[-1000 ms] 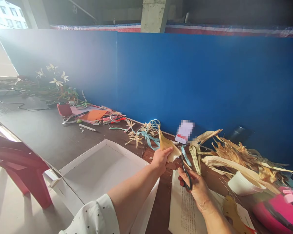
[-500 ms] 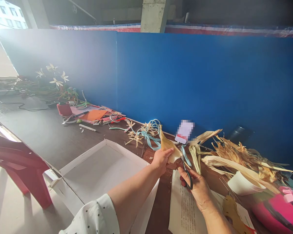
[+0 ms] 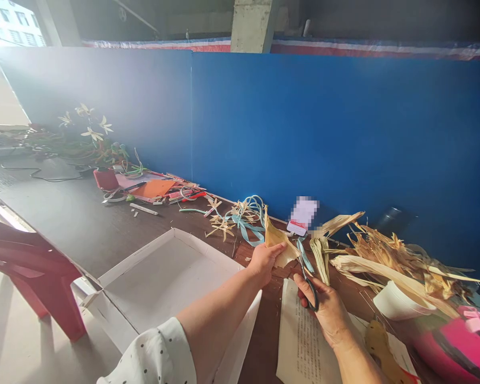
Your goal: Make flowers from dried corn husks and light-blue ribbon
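A tan piece of dried corn husk (image 3: pixel 280 242) is pinched between the thumb and fingers of my left hand (image 3: pixel 264 262), its pointed end upward. My right hand (image 3: pixel 324 304) has its fingers in the black handles of a pair of scissors (image 3: pixel 312 296). The blades point up and lie close to the husk's right edge; whether they touch it I cannot tell. Behind the husk lie light-blue ribbon (image 3: pixel 248 229) and small husk flowers (image 3: pixel 223 229). A printed sheet (image 3: pixel 300 341) lies beneath my right hand.
A shallow white cardboard tray (image 3: pixel 156 277) sits at my left, beside a red plastic chair (image 3: pixel 44 277). To the right are a heap of dried husks (image 3: pixel 400 250), a white cup (image 3: pixel 402 301) and a pink bag (image 3: pixel 452 341). A blue partition (image 3: pixel 324 133) stands behind the table.
My right hand and the scissors have shifted slightly right, and the blades sit a little farther from the husk's edge. My left hand and the husk have barely moved.
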The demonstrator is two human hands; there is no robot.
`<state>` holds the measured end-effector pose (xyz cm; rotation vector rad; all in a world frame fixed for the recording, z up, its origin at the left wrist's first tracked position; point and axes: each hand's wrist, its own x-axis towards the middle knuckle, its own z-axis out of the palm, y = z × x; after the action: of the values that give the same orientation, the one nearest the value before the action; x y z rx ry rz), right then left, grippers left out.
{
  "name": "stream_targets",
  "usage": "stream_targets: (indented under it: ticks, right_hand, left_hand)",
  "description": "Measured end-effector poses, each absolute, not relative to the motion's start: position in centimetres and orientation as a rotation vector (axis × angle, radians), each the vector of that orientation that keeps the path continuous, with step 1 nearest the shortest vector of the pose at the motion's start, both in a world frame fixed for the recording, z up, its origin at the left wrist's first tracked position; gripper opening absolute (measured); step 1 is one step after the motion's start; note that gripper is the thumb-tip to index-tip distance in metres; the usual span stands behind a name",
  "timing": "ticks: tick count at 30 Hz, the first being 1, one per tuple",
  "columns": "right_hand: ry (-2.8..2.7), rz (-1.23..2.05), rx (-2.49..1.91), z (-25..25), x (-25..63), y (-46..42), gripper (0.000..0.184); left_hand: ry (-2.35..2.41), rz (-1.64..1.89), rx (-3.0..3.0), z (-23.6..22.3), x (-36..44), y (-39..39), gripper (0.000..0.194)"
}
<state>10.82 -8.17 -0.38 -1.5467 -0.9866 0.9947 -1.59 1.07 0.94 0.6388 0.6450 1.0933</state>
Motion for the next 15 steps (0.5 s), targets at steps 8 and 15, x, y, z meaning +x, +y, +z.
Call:
stream_targets:
  ticks: [8, 15]
  right_hand:
    - [-0.972, 1.048, -1.509, -0.39, 10.97, -8.25, 0.022]
    - [-1.05, 1.037, -1.54, 0.01, 10.85, -8.47, 0.022]
  left_hand:
    - [0.64, 1.068, 0.68, 0.95, -1.93, 1.49, 0.041]
    - [0.689, 1.064, 0.713, 1.53, -2.36, 1.74, 0.04]
